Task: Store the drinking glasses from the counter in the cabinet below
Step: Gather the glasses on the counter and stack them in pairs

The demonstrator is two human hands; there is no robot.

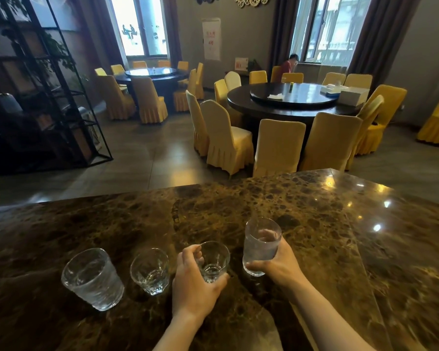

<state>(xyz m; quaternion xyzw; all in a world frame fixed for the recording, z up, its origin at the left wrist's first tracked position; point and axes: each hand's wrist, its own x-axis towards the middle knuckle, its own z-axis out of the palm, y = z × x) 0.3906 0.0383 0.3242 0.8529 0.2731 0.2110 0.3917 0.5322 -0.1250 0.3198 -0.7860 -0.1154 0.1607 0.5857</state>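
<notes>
Left hand (197,279) grip curled round short glass (213,260); right hand (276,262) grip wraps tall textured glass (261,245). Both glasses upright at bench (314,224).

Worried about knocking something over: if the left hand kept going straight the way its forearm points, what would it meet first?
Nothing beyond what it already grips: the left hand is wrapped round the short glass. Past that, only bare marble counter shows up to the far edge. The tall glass in the right hand probably lies off that line.
</notes>
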